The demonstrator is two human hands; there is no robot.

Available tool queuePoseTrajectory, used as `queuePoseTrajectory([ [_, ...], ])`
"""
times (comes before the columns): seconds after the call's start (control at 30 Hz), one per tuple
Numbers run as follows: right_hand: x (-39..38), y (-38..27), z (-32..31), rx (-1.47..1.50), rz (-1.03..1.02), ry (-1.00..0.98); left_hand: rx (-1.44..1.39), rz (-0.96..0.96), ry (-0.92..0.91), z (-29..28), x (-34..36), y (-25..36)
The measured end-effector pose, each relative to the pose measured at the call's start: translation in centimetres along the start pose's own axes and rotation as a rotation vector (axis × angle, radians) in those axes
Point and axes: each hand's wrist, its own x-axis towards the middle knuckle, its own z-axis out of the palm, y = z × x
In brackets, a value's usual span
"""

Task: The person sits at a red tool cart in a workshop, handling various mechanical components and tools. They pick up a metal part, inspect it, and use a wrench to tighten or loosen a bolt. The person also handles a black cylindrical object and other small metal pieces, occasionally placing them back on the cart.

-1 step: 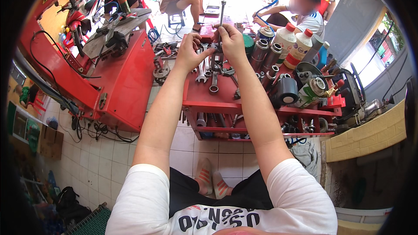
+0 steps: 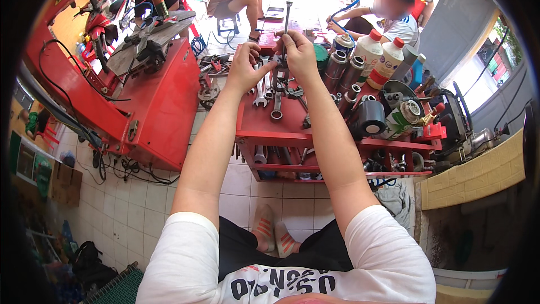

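Note:
Above the red tool cart [image 2: 256, 121], my right hand [image 2: 299, 56] is closed round a long, thin metal wrench [image 2: 288, 17] that stands nearly upright, its small head at the top. My palm and fingers hide part of its lower end. Close beside it on the left is my left hand [image 2: 246, 68], fingers bent and apart, thumb stretched towards the wrench's lower part; whether it touches cannot be made out. Below the hands, combination wrenches [image 2: 260, 97] lie on the cart top, among them one with a ring end [image 2: 276, 114] facing me.
Metal sockets [image 2: 335, 67], white bottles with red caps [image 2: 368, 50] and a spray can [image 2: 402, 118] crowd the cart's right side. More tools fill its lower shelf [image 2: 275, 157]. A red machine [image 2: 163, 107] stands left. Several people sit beyond the cart, one person [image 2: 396, 19] close behind it.

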Motion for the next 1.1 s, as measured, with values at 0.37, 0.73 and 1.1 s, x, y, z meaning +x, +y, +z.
queuePoseTrajectory([
  [0.37,-0.2,-0.6,0.6,0.192,0.078,-0.087,0.01,-0.1,0.106,0.2,0.3,-1.6],
  [0.73,-0.1,-0.4,-0.1,0.284,0.106,-0.029,0.0,-0.02,-0.038,-0.1,-0.2,0.3],
  [1.1,0.1,-0.4,0.1,0.324,0.062,-0.026,-0.044,-0.112,0.091,0.0,0.3,-0.8],
])
